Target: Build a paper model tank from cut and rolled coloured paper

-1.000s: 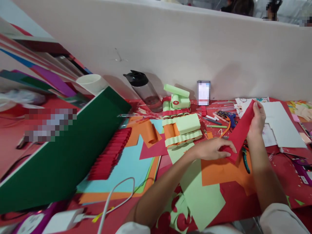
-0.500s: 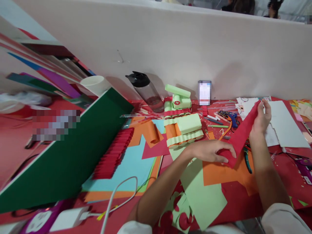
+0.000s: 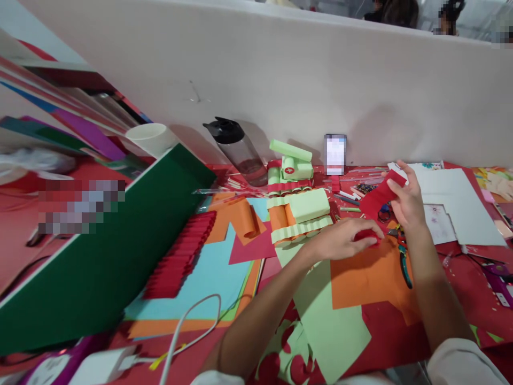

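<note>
Left forearm (image 3: 264, 310) — bare, enters low and runs diagonally up and to the right, away from the body. Left wrist (image 3: 315, 251) close to straight, in line with it. Left hand (image 3: 340, 240): back of the hand turned up, fingers arched over, left thumb (image 3: 364, 245) lying below them, so that the grip forms a rounded hook. Right forearm (image 3: 430, 278) — also bare, rises steeply from lower right, leaning slightly left. Right hand (image 3: 409, 206) farther from the body than the left, in a thumb-to-finger hold; right thumb (image 3: 396, 190) points up-left. Hands near each other, not touching.
</note>
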Demonstrator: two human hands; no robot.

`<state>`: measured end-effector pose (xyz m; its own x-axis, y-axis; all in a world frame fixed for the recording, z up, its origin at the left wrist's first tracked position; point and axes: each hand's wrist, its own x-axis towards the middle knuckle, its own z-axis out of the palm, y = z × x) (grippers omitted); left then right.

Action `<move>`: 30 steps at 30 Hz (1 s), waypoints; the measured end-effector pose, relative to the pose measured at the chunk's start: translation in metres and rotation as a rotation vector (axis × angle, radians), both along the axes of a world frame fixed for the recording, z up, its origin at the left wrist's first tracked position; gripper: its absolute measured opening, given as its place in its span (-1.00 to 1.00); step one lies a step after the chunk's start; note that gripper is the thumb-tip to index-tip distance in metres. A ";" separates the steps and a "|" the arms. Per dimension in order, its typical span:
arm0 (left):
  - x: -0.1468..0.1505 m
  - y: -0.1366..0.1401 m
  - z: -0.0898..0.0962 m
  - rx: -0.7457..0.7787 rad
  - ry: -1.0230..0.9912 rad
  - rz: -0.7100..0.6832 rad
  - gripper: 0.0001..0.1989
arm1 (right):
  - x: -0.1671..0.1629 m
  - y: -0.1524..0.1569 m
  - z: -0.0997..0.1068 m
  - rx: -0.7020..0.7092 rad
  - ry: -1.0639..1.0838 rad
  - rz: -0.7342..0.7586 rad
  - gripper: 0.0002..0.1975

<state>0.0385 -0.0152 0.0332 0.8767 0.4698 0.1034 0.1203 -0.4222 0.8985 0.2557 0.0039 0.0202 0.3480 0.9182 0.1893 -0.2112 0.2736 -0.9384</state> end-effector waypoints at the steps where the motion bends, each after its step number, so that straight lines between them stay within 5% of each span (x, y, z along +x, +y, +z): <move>1: 0.000 0.000 0.000 -0.008 -0.027 0.016 -0.78 | -0.002 -0.001 0.000 -0.011 -0.011 0.015 -0.33; 6: 0.004 -0.003 -0.004 -0.111 -0.125 0.154 -0.73 | -0.006 -0.001 0.004 0.038 -0.091 -0.001 -0.61; 9: 0.007 -0.004 -0.005 -0.047 -0.192 0.281 -0.75 | -0.007 -0.001 0.009 0.093 -0.127 -0.069 -0.72; 20: 0.006 0.001 -0.008 -0.023 -0.398 0.460 -0.58 | -0.019 -0.012 0.016 0.009 -0.066 0.234 -0.40; 30: -0.010 0.025 -0.022 0.020 -0.098 0.323 -0.64 | 0.001 0.003 0.003 0.089 -0.078 -0.076 -0.46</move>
